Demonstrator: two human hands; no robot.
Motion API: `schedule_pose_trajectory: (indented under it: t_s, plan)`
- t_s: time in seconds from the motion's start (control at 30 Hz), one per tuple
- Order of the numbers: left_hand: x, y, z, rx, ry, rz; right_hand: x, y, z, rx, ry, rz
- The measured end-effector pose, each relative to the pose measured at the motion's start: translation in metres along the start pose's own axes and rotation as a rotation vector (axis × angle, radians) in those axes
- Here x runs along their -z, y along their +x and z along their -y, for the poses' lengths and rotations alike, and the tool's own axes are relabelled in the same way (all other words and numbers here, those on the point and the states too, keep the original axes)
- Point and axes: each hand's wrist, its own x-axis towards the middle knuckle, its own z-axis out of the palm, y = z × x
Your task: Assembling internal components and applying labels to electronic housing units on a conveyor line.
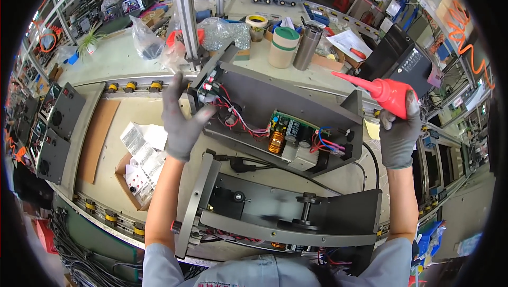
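Note:
Raised at the right, my right hand [398, 139] in a grey glove grips a red squeeze bottle [390, 96], its long tapered nozzle pointing left. My left hand [181, 120], also gloved, has its fingers spread at the left end of a dark metal housing [296, 94]; whether it touches the end panel I cannot tell. Inside that open housing lie red and black wires and a green circuit board [291, 133] with a copper coil, capacitors and a heat sink. Closer to me stands a second dark housing [254, 189] with a black spool-like spindle [306, 212].
A black power cable [246, 165] runs between the housings. To the left are a small carton [120, 173] with papers and a brown cardboard strip [100, 139]. A lidded tub [284, 49], a steel flask [308, 48] and plastic bags stand behind. Two people work across the bench.

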Motion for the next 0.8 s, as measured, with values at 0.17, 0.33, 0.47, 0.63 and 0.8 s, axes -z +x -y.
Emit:
schedule_pose_trajectory:
  t_s: [0.17, 0.33, 0.47, 0.63, 0.8]
  plan:
    - [-0.026, 0.013, -0.018, -0.044, 0.347, -0.059, -0.005, -0.007, 0.005, 0.045, -0.021, -0.024]
    - [-0.022, 0.013, -0.018, -0.059, 0.355, -0.076, -0.004, -0.011, 0.006, 0.056, -0.06, -0.002]
    - [-0.024, 0.013, -0.013, -0.017, 0.384, -0.059, -0.008, -0.009, 0.003, 0.056, -0.092, 0.025]
    - [-0.023, 0.02, -0.016, -0.02, 0.371, -0.091, -0.012, -0.004, 0.009, 0.024, -0.102, 0.079]
    - [-0.02, 0.01, -0.001, -0.084, 0.39, -0.101, -0.065, -0.009, -0.002, -0.034, -0.292, 0.079]
